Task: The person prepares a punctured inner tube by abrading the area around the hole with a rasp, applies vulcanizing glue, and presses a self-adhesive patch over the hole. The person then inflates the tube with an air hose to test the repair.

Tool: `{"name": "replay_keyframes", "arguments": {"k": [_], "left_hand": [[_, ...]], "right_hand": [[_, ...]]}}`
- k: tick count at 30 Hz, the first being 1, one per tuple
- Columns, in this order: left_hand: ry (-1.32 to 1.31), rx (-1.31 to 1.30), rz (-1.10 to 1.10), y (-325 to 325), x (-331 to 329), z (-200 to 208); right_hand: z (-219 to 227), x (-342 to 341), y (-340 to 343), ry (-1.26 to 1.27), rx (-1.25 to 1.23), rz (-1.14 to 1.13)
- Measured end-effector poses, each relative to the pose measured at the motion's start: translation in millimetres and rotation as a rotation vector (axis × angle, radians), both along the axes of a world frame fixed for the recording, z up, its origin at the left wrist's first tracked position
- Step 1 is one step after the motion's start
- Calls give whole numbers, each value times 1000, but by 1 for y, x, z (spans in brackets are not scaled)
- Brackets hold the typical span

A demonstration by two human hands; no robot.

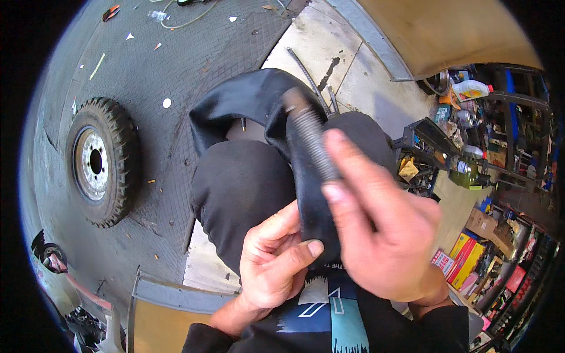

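Note:
A black rubber inner tube [235,97] lies over my thighs, looped in front of my knees, with its metal valve stem [243,124] showing inside the loop. My left hand [273,259] pinches the near part of the tube between thumb and fingers. Above that part, my right hand [382,229] grips a grey ridged rod-like tool [315,141] with a brownish, blunt far end. It points up and to the left over the tube. Motion blurs the hand and the tool's tip, and I cannot tell whether the tool touches the rubber.
To the left a knobbly tyre on a wheel rim [100,162] stands on the dark patterned floor [176,59]. Thin dark rods [306,73] lie on pale tiles beyond my knees. Shelves crowded with bottles, boxes and tools [471,229] line the right side. A tan panel [471,32] juts in at top right.

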State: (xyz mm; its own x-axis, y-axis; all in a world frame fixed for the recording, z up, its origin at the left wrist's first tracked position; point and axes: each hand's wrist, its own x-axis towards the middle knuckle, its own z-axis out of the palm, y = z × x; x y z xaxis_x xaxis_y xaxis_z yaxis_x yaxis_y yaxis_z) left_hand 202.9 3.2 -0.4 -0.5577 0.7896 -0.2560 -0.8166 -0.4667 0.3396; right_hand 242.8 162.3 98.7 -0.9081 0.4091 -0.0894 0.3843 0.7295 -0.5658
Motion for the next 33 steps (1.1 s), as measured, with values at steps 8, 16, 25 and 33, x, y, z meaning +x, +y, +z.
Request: {"name": "replay_keyframes", "arguments": {"k": [8,16,25,33], "left_hand": [[-11,1,13,1,1,1],[-26,-4,48,0,5,3],[-135,-126,-84,-3,-8,22],[-204,-336,-281,14,-33,30]], "right_hand": [[1,13,1,-23,-4,191],[9,11,0,42,-70,187],[-27,28,44,259,-349,-599],[-24,57,32,234,-414,-478]]}}
